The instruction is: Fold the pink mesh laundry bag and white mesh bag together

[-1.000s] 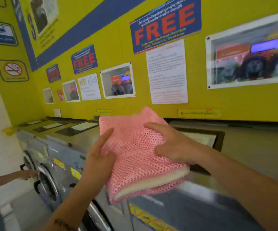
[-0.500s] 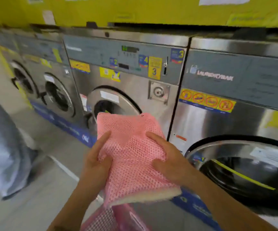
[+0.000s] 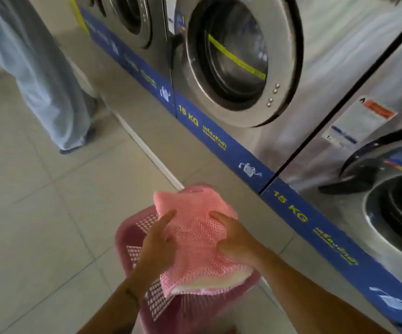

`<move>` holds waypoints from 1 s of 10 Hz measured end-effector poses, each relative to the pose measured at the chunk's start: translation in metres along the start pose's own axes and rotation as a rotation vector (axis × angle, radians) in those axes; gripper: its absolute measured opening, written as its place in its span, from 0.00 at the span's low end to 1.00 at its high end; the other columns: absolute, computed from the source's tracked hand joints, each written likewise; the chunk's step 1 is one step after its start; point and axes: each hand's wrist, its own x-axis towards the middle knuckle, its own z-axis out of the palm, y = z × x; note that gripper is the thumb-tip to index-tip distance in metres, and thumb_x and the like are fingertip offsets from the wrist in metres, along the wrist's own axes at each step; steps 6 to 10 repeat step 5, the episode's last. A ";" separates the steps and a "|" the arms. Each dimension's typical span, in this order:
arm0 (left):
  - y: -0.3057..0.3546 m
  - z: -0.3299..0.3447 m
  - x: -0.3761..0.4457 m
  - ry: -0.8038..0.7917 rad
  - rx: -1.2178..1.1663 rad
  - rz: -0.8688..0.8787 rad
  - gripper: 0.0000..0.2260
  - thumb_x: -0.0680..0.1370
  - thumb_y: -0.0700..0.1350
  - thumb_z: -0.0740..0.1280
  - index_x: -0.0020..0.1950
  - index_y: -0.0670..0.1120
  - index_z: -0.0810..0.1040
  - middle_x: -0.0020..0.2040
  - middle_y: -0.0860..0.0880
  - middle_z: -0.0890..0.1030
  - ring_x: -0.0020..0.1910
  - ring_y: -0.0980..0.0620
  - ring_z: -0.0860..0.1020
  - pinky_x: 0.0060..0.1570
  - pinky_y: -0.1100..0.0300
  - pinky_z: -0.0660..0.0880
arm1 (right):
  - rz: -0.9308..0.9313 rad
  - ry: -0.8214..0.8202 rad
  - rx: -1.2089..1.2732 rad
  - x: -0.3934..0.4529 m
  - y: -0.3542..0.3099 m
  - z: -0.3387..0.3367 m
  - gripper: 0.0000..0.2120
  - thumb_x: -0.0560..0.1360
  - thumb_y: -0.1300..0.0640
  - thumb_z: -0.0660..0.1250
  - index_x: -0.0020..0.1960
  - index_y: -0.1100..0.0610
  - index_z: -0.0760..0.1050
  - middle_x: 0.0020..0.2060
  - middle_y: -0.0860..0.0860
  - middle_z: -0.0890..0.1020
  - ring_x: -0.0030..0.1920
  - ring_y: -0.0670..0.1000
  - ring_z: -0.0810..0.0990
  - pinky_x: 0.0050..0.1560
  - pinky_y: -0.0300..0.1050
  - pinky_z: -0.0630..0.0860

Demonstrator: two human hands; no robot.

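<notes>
Head view: I hold the folded pink mesh laundry bag (image 3: 195, 237) directly over the pink laundry basket (image 3: 127, 239), white mesh bag (image 3: 219, 280) sandwiched inside, likely to drop it in. Left hand (image 3: 157, 247) and right hand (image 3: 236, 242) clasp its sides. Long axis runs away from me, toward the washers.

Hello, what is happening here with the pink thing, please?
A person holds a folded pink mesh bag with both hands, left hand and right hand, over a pink laundry basket. A white mesh bag shows inside the fold. Washing machines stand in front.
</notes>
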 end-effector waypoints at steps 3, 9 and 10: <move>-0.150 0.089 0.071 -0.044 0.109 -0.118 0.29 0.77 0.31 0.59 0.71 0.57 0.69 0.65 0.51 0.71 0.36 0.53 0.79 0.24 0.67 0.72 | 0.121 -0.116 -0.100 0.111 0.117 0.076 0.43 0.69 0.74 0.60 0.76 0.42 0.59 0.75 0.53 0.66 0.37 0.48 0.82 0.23 0.40 0.70; -0.213 0.105 0.107 -0.091 0.194 -0.141 0.30 0.79 0.37 0.61 0.77 0.58 0.58 0.68 0.49 0.68 0.54 0.50 0.79 0.39 0.67 0.79 | 0.136 -0.153 -0.291 0.170 0.160 0.111 0.41 0.73 0.62 0.65 0.77 0.37 0.50 0.77 0.60 0.54 0.57 0.57 0.79 0.30 0.38 0.76; -0.213 0.105 0.107 -0.091 0.194 -0.141 0.30 0.79 0.37 0.61 0.77 0.58 0.58 0.68 0.49 0.68 0.54 0.50 0.79 0.39 0.67 0.79 | 0.136 -0.153 -0.291 0.170 0.160 0.111 0.41 0.73 0.62 0.65 0.77 0.37 0.50 0.77 0.60 0.54 0.57 0.57 0.79 0.30 0.38 0.76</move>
